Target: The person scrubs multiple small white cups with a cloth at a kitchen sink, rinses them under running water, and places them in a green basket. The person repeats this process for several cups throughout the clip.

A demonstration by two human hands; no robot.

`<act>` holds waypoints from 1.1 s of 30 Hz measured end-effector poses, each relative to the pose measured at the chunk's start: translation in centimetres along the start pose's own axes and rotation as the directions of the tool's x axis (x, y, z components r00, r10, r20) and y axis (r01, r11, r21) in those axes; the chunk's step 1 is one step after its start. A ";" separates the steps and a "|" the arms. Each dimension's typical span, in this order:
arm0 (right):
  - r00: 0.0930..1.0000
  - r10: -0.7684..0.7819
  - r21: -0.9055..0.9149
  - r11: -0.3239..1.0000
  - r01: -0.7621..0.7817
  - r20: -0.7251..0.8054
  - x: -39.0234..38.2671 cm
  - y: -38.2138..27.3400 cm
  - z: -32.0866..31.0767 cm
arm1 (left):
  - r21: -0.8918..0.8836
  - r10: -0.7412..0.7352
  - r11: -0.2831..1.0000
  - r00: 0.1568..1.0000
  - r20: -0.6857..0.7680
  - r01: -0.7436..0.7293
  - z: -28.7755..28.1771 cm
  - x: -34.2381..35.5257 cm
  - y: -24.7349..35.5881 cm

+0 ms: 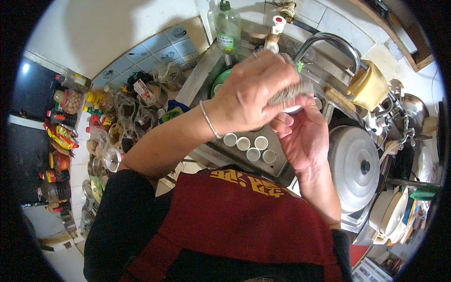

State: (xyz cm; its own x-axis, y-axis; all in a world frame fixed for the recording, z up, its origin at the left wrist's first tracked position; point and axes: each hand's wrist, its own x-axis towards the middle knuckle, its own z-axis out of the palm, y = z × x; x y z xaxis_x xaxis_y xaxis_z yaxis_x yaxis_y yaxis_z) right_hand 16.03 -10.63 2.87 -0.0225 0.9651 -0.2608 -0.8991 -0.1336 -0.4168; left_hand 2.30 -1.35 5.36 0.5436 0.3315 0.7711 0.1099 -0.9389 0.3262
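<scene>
While left fingers grip, the scrubber slants (rightward-up); right fingers pinch a cup.

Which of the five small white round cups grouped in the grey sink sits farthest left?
The small white round cup nearest the silver bracelet in the picture; the other four cups all sit farther right.

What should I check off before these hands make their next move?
1. Left hand gripping the grey scrubber: ok.
2. Right hand holding the white cup: ok, fingers around it.
3. Held cup in full view: not ok, the hands and scrubber cover most of it.
4. Five small white cups in the sink standing openings up: ok.
5. Water running from the curved faucet: cannot tell.
6. Lid on the large pot beside the sink: ok.
</scene>
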 end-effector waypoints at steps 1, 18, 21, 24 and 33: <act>1.000 0.013 0.002 1.000 -0.013 -0.028 0.0 -0.2 -0.1 | -0.012 0.016 1.000 0.999 0.041 -0.016 -0.2 -0.2 0.3; 0.999 0.023 -0.026 0.999 -0.023 -0.026 0.8 -3.0 -2.0 | -0.098 0.295 0.954 0.946 0.134 -0.284 0.9 0.0 -2.1; 0.984 -0.159 -0.100 0.981 0.167 0.077 2.8 -4.6 -5.9 | -0.114 0.216 0.975 0.933 0.289 -0.190 0.1 -1.6 -2.9; 0.931 -0.297 -0.495 0.854 0.160 -0.212 4.8 -4.3 -10.3 | -0.068 -0.022 0.997 0.955 0.297 0.044 -0.7 -5.7 -3.5; 0.764 -0.415 -0.868 0.192 -0.457 -0.494 8.4 5.9 -32.5 | 0.074 -0.463 0.881 0.822 0.332 0.467 -1.6 -14.9 -3.1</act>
State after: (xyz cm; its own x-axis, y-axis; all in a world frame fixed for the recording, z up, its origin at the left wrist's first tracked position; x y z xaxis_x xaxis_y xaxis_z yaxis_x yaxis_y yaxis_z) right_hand 24.72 -10.59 -30.13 0.5721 0.6816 -0.4562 0.2170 -0.6622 -0.7172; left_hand -7.46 -3.22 -6.33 0.6721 0.6766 0.3009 0.4120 -0.6793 0.6074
